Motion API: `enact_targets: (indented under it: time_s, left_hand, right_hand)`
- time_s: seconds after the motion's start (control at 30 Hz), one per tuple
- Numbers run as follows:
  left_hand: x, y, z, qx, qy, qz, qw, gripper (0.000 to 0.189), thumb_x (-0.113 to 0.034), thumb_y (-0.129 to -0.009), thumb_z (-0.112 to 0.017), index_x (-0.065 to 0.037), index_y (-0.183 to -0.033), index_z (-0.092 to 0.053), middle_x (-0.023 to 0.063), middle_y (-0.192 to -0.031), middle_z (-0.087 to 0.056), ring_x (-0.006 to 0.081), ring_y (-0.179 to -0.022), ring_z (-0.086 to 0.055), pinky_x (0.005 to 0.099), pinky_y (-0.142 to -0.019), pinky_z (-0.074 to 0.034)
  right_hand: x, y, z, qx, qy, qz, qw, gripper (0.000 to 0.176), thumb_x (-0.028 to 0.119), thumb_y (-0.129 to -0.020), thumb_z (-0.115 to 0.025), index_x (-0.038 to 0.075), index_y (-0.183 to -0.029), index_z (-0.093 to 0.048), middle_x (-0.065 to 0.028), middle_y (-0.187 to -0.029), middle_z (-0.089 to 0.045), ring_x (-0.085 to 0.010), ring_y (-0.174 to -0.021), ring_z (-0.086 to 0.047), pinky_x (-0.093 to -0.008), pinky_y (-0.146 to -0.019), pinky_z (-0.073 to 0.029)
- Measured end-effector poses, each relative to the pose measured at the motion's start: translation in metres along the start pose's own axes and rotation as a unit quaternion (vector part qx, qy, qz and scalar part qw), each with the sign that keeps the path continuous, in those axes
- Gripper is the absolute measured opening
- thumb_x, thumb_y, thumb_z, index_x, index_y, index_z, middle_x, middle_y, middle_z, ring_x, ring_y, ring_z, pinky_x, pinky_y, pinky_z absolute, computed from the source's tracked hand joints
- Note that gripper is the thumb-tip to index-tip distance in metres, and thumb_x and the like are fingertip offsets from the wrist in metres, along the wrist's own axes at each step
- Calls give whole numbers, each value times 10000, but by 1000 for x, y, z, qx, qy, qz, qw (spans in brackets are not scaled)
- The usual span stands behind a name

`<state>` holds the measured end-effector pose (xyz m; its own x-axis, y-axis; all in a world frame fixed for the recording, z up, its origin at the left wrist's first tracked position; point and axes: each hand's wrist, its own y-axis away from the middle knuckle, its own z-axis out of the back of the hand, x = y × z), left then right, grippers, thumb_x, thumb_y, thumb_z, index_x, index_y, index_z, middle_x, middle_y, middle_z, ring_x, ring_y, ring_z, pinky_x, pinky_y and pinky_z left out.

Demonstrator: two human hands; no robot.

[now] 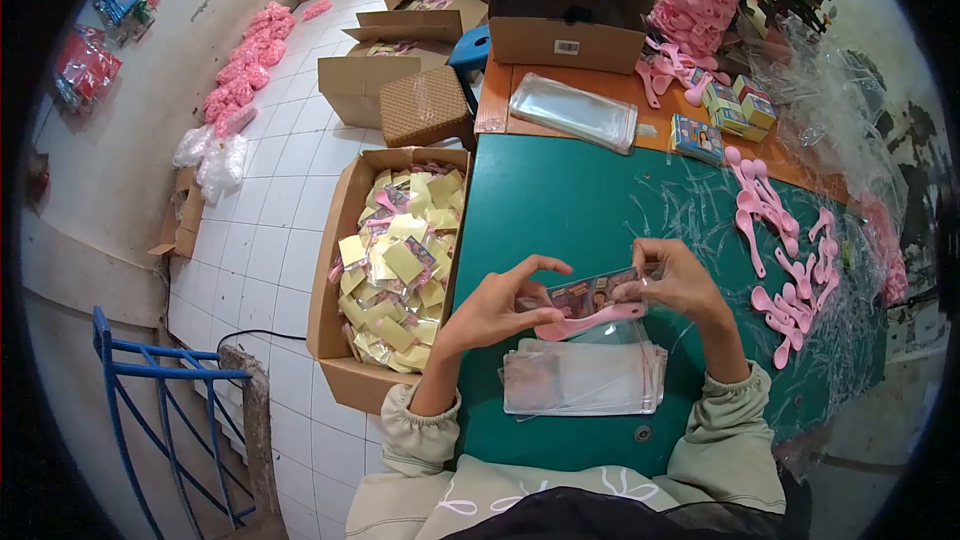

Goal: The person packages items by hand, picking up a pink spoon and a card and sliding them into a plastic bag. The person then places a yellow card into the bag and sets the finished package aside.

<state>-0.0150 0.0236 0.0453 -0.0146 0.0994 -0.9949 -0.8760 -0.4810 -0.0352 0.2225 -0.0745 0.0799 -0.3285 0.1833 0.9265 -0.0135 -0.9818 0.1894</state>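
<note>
A pink plastic spoon [598,319] and a dark printed card [585,293] lie together in a clear plastic bag, held over the green table. My left hand [500,308] grips the left end, its thumb at the spoon's bowl and its index finger raised. At the other end, my right hand [680,283] pinches the bag's edge near the spoon's handle tip. Just below both hands rests a stack of clear plastic bags [580,380].
Left of the table stands a cardboard box [335,340] full of filled packets. Loose pink spoons [785,315] lie to the right. Farther back are a bundle of clear bags [575,110], small card packs [697,138] and an open carton [570,35]. A blue metal railing [165,372] stands lower left.
</note>
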Motion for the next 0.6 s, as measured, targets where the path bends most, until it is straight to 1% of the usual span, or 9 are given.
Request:
enact_targets:
  time_s: [0.07, 0.17, 0.2, 0.23, 0.33, 0.43, 0.53, 0.57, 0.6]
  left_hand:
    - [5, -2, 0, -29, -10, 16, 999, 461, -170, -807, -691, -76, -1200, -468, 53, -720, -644, 70, -655, -573, 217, -550, -430]
    - [5, -2, -4, -63, 12, 37, 997, 471, -142, -814, -683, -77, -1220, -453, 41, -735, -645, 52, -662, -559, 192, -569, -422]
    - [4, -3, -4, -72, 24, 43, 996, 473, -139, -817, -680, -78, -1224, -448, 37, -734, -644, 49, -663, -557, 187, -577, -420]
    - [4, -3, -3, -65, 44, 60, 995, 508, -128, -823, -674, -82, -1261, -422, 42, -769, -646, 49, -680, -554, 189, -604, -429]
    - [1, -2, -4, -37, 145, 28, 988, 602, -90, -819, -673, -78, -1326, -348, 43, -801, -623, 62, -787, -564, 186, -640, -426]
    - [9, -7, -10, -64, 128, 60, 988, 629, -106, -829, -666, -77, -1349, -313, 60, -846, -628, 93, -844, -579, 213, -707, -467]
    - [12, -8, -8, -59, 106, 63, 991, 620, -111, -839, -653, -74, -1350, -304, 100, -933, -616, 133, -870, -597, 252, -762, -496]
    - [11, -9, -10, -107, 60, 48, 991, 608, -105, -848, -640, -75, -1350, -300, 116, -966, -606, 146, -877, -602, 261, -763, -500]
    - [10, -8, -16, -154, 16, 33, 987, 595, -100, -856, -627, -75, -1351, -296, 133, -999, -597, 160, -883, -608, 270, -764, -505]
  right_hand:
    - [-3, -4, 2, 15, -80, 21, 996, 235, 136, -713, -759, 29, -695, -551, 27, -606, -472, -52, -589, -432, -233, -516, -368]
    - [11, 2, 14, 62, -74, -54, 994, 189, 117, -732, -738, 30, -704, -573, 12, -621, -510, -63, -591, -469, -230, -536, -396]
    - [10, 3, 15, 49, -67, -53, 995, 178, 117, -739, -731, 26, -708, -581, 7, -630, -526, -68, -603, -484, -231, -547, -404]
    - [9, 3, 16, 36, -60, -52, 996, 167, 116, -745, -724, 22, -711, -590, 3, -640, -543, -74, -615, -499, -231, -559, -411]
    - [7, 3, 15, -10, -63, -33, 997, 154, 112, -751, -712, 7, -712, -606, -9, -666, -583, -80, -633, -530, -230, -578, -425]
    - [3, 0, 17, -31, -38, -3, 999, 128, 96, -749, -707, -3, -745, -627, -14, -685, -604, -78, -643, -546, -225, -570, -431]
    - [1, 0, 20, -21, -10, 15, 1000, 123, 95, -750, -707, 3, -807, -650, -13, -688, -611, -77, -665, -559, -227, -574, -442]
    - [1, 0, 20, -16, -3, 19, 1000, 130, 98, -751, -707, 7, -830, -657, -12, -686, -612, -77, -674, -563, -229, -579, -447]
    - [3, 1, 18, -55, 22, 6, 998, 148, 116, -757, -706, 10, -850, -660, -25, -713, -624, -89, -689, -573, -243, -600, -458]
